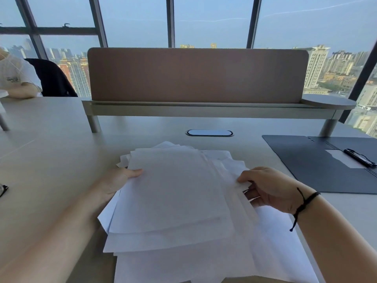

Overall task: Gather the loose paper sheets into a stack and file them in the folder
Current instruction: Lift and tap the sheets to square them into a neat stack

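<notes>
While one folder (318,160) lies open, two hands, left hand (116,180) and right hand (269,188), grip many sheets (173,190).

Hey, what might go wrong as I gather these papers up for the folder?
The sheets are fanned out unevenly, so some may slide free or crease when lifted. Your right hand pinches only a few edges, which could tear or bend. The pen lies on the open folder and may get trapped under the stack.
</notes>
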